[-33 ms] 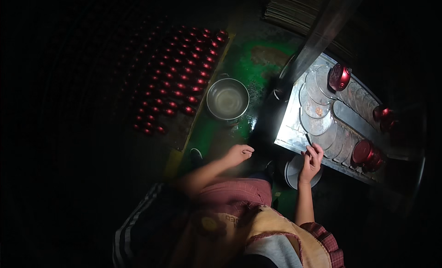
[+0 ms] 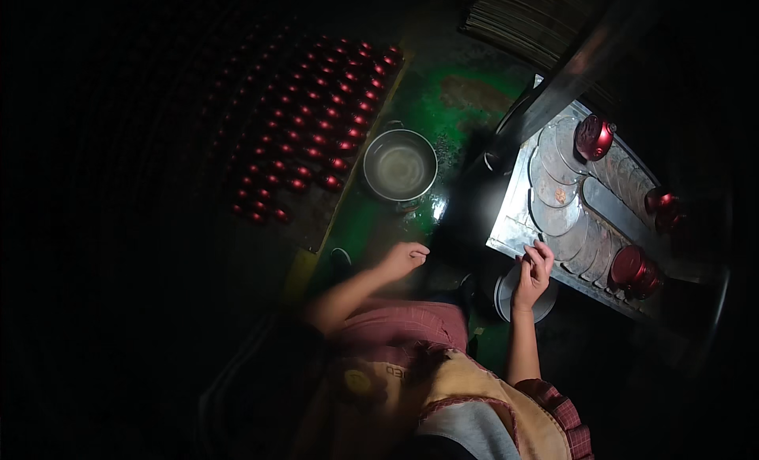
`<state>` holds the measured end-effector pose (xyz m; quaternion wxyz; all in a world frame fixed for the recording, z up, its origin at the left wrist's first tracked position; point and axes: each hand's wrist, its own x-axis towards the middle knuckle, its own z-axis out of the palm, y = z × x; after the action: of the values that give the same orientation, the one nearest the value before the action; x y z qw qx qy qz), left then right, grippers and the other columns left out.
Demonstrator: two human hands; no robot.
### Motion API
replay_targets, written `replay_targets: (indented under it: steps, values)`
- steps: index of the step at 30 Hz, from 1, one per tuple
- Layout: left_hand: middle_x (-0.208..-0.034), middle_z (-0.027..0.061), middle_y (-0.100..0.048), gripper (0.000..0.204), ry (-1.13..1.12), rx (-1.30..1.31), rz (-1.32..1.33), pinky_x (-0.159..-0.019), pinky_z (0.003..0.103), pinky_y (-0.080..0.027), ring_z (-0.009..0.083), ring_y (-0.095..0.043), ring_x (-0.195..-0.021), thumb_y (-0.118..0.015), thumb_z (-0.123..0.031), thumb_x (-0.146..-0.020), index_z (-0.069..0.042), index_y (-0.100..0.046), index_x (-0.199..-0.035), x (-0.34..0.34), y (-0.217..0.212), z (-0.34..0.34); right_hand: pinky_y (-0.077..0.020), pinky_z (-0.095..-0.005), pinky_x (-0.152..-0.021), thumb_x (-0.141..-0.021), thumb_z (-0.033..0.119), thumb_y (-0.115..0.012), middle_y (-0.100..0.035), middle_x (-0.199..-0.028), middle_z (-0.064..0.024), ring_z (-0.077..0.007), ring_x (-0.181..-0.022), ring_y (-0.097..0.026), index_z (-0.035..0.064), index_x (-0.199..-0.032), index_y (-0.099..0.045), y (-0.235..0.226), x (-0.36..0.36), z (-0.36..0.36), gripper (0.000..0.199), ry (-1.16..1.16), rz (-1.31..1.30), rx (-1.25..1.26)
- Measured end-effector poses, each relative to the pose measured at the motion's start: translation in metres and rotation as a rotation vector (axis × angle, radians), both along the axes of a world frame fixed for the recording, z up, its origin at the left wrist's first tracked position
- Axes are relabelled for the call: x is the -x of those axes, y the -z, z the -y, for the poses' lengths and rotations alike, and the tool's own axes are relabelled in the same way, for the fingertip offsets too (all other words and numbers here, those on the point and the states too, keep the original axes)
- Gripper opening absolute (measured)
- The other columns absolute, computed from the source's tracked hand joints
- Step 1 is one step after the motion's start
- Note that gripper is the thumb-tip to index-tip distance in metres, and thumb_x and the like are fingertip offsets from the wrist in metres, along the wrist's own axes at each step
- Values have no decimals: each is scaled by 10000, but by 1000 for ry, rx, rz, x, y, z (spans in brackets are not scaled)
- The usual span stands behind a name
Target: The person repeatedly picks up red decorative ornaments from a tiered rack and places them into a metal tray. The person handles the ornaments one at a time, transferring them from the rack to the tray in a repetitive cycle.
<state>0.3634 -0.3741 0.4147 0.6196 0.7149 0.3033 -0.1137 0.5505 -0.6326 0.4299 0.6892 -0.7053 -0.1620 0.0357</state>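
Note:
My left hand [image 2: 405,259] hangs over the floor in front of my body, fingers curled together, with nothing visible in them. To the right, my right hand [image 2: 535,272] is raised at the near corner of a metal conveyor [image 2: 506,237], its fingers loosely bent and apart, holding nothing I can see. Overlapping round plates [image 2: 555,215] form a loop on the conveyor. A glossy red rounded vessel [image 2: 594,138] rides on its far side. Further red vessels [image 2: 630,268] sit on the near side, right of my right hand, and at the right end [image 2: 662,202].
A metal basin [image 2: 401,166] with pale liquid stands on the green floor [image 2: 466,88]. Left of it, many red vessels [image 2: 312,136] stand in rows on a board. A pale bucket [image 2: 545,306] sits below the conveyor corner. A thick post [image 2: 545,104] rises beside the conveyor.
The view has shifted slightly, so the conveyor, basin and rows of vessels appear further right. My left hand is a little further left; my right hand has barely moved.

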Motion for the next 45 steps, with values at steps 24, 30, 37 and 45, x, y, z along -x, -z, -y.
replay_targets:
  steps: [24, 30, 37, 45]
  values:
    - [-1451, 236, -430, 539, -660, -1323, -104, -1106, 506, -372, 414, -434, -1322, -710, -301, -874, -132, -566, -1366, 371, 412, -507, -348, -529, -1099, -781, 180, -752, -248, -1534, -276, -479, -1350, -331, 440, -1461, -422, 411, 235, -666, 799, -986, 567, 930]
    - [-1425, 199, -485, 587, -873, -1190, -387, -1116, 489, -353, 398, -454, -1297, -777, -222, -783, -133, -598, -1336, 366, 436, -496, -439, -495, -999, -782, 119, -726, -433, -1365, -290, -450, -1188, -486, 412, -1349, -570, 449, 238, -684, 657, -888, 608, 719]
    - [-1475, 128, -459, 682, -1011, -436, -219, -1164, 420, -299, 297, -375, -1394, -724, -33, -736, -120, -562, -1393, 353, 326, -477, -343, -436, -1133, -855, 64, -700, -463, -1413, -209, -397, -1338, -376, 235, -1454, -492, 372, 201, -637, 657, -930, -47, 564]
    - [-1504, 149, -419, 784, -1120, 899, 409, -1156, 445, -330, 311, -412, -1378, -651, -207, -783, -87, -387, -1512, 245, 184, -416, -470, -420, -1048, -908, 64, -537, -502, -1421, -163, -275, -1270, -522, 14, -1442, -421, 188, 114, -484, 548, -716, -732, 158]
